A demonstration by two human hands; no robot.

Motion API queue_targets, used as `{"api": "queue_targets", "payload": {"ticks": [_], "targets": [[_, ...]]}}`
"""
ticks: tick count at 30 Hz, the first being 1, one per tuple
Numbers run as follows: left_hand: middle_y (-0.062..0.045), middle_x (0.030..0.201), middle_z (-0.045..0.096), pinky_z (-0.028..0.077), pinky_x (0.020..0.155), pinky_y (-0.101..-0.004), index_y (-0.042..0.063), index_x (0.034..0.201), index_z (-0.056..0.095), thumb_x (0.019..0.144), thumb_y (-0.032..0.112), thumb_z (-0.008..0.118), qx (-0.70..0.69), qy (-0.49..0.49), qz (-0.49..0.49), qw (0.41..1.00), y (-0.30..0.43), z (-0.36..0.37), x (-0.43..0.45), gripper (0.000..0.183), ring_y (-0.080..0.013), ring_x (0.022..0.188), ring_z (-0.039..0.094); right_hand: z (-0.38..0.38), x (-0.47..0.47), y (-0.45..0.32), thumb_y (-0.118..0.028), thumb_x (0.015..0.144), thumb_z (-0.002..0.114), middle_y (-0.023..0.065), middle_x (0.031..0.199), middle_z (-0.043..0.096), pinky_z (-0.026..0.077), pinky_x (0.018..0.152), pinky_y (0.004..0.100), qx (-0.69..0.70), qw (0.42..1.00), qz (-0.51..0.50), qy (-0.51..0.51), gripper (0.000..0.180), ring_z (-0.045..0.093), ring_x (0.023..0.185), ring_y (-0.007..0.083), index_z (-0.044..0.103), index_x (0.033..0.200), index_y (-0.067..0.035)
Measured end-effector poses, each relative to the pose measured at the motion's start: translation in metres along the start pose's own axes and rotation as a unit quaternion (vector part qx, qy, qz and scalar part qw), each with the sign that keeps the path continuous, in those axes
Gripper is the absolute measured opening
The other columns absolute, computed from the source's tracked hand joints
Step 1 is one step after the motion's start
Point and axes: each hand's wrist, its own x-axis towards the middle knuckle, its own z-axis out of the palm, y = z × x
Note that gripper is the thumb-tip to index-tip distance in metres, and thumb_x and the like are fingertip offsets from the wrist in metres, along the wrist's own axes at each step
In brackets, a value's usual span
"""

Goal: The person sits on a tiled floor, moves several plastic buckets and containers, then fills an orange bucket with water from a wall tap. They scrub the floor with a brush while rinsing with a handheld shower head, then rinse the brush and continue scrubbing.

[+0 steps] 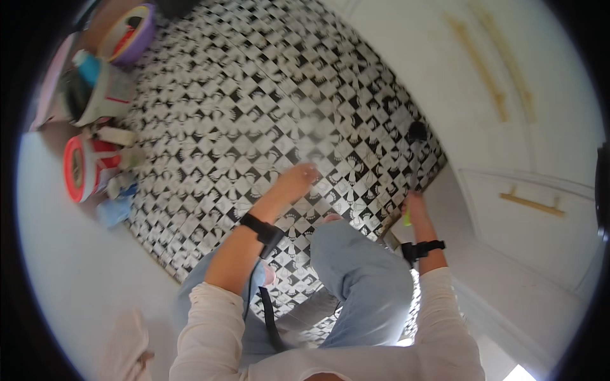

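My right hand [415,207] grips the green handle of a long-shafted brush [417,132]. The dark head of the brush is down on the patterned tile floor [252,124], close to the base of the white cabinet. My left hand [300,178] reaches forward over the floor, above a pale blurred patch that I cannot identify. Nothing can be made out in that hand, and its fingers are blurred. Each wrist wears a black strap with a small device.
White cabinets [491,143] with gold handles stand on the right. Along the left are a purple basin [143,38], a whitish bucket [114,90] holding a blue-capped bottle, a red and white tub [100,164] and a light blue item [114,211].
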Motion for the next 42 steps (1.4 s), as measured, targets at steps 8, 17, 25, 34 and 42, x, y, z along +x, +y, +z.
{"api": "queue_targets", "payload": {"ticks": [8,17,25,34,42], "targets": [[-0.008,0.090,0.057,0.041,0.072,-0.0258,0.002,0.104,0.051,0.083,0.020,0.050,-0.150,0.069,0.107,0.980,-0.112,0.032,0.091,0.028,-0.0154,0.082,0.052,-0.069,0.175,0.066,-0.017,0.083,0.043,0.0131,0.068,0.049,0.043,0.043,0.0355,-0.443,0.811,-0.295,0.243,0.024,0.050,0.047,0.0249,0.047,0.097,0.001],[-0.006,0.091,0.057,0.042,0.064,-0.0226,0.002,0.104,0.051,0.083,0.012,0.050,-0.109,0.068,0.033,0.991,-0.122,0.021,0.089,0.024,-0.0116,0.080,0.052,0.078,0.243,-0.041,-0.015,0.081,0.050,0.0230,0.090,0.055,0.046,0.065,0.0418,-0.482,0.830,-0.218,0.178,0.042,0.055,0.087,0.0327,0.029,0.114,-0.002],[-0.005,0.087,0.056,0.041,0.065,-0.0216,0.002,0.103,0.051,0.082,0.010,0.049,-0.128,0.067,-0.013,0.989,-0.111,0.030,0.095,0.023,-0.0106,0.077,0.051,-0.015,0.291,-0.042,-0.034,0.067,0.066,0.0081,0.071,0.055,0.041,0.074,0.0368,-0.813,0.536,-0.213,0.083,0.027,0.053,0.076,0.0228,0.061,0.076,-0.009],[-0.009,0.088,0.056,0.043,0.063,-0.0244,0.003,0.102,0.051,0.080,0.008,0.050,-0.059,0.016,0.049,0.997,-0.088,0.051,0.107,0.022,-0.0161,0.075,0.053,-0.066,0.269,-0.051,-0.010,0.076,0.054,0.0217,0.087,0.054,0.049,0.056,0.0342,-0.700,0.658,-0.256,0.108,0.027,0.055,0.080,0.0281,0.046,0.096,0.007],[-0.011,0.086,0.055,0.043,0.063,-0.0271,0.002,0.099,0.052,0.077,0.006,0.052,-0.030,0.025,0.086,0.996,-0.085,0.054,0.103,0.022,-0.0205,0.075,0.054,-0.121,0.252,0.000,-0.018,0.085,0.037,0.0235,0.088,0.054,0.048,0.052,0.0408,-0.330,0.918,0.069,0.211,0.047,0.056,0.061,0.0291,0.024,0.124,0.004]]}}
